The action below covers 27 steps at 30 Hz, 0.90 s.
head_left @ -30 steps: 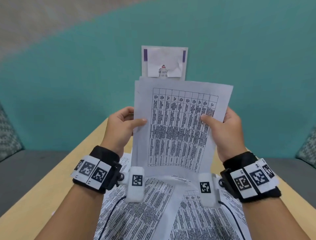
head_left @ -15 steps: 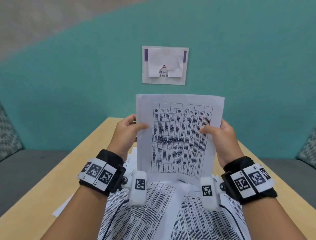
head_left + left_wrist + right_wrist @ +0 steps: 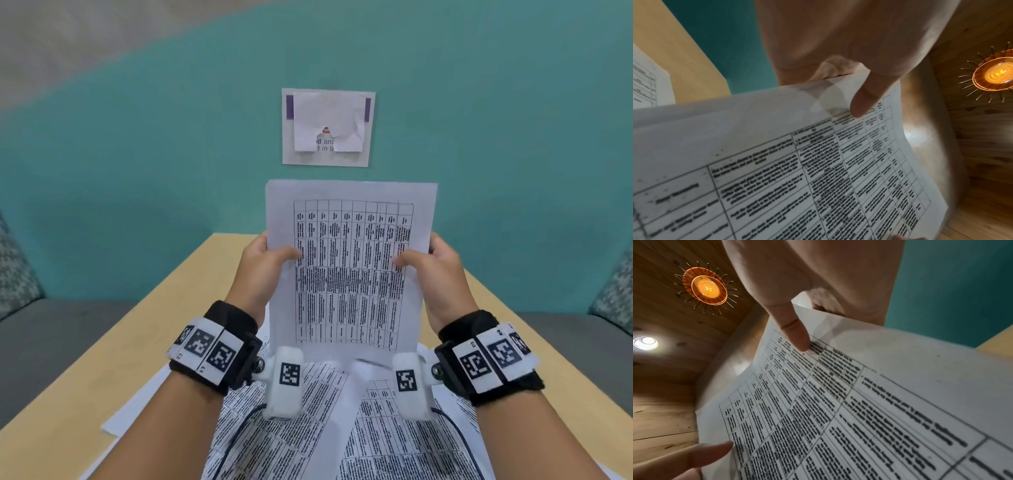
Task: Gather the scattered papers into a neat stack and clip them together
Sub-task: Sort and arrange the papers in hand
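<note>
Squaring the held sheets [image 3: 349, 270], we have dropped them from up in front of the wall notice [image 3: 328, 127] to well below it, edges now nearly flush. Our left hand [image 3: 265, 270] and right hand [image 3: 433, 274] pinch the side edges, thumbs in front. More papers [image 3: 308, 428] lie beneath, on the table [image 3: 144, 342], ungathered.
</note>
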Motion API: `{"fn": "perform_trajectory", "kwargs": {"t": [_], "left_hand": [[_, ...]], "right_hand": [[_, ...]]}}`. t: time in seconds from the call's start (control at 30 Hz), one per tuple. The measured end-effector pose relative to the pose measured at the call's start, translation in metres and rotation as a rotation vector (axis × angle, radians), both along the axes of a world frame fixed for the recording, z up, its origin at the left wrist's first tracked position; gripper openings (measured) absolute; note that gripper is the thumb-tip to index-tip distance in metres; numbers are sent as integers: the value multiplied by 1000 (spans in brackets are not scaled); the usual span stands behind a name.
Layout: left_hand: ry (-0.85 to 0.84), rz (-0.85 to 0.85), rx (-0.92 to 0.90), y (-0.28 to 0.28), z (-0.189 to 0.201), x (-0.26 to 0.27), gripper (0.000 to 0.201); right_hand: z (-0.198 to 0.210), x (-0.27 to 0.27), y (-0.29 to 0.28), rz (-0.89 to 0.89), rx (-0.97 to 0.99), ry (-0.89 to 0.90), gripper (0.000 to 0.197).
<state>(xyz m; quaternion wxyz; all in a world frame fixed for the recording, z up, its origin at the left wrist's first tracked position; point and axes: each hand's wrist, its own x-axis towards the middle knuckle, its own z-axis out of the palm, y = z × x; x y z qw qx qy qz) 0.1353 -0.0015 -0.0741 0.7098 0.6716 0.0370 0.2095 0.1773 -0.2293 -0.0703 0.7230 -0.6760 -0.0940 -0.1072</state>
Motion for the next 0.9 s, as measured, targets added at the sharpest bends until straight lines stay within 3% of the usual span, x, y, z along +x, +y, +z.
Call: {"fn": "perform_trajectory", "kwargs": {"t": [0.13, 0.3, 0.63, 0.9], "left_hand": [[29, -16, 10, -1, -5, 2, 32], [4, -2, -16, -2, -4, 4, 29], [105, -30, -13, -1, -18, 7, 40], [101, -14, 6, -1, -19, 9, 40]], "right_hand": [[-7, 4, -1, 10, -35, 48, 49], [-2, 2, 2, 15, -59, 12, 39], [-25, 14, 5, 46, -63, 143, 45], [-26, 15, 5, 29, -58, 128, 43]]}}
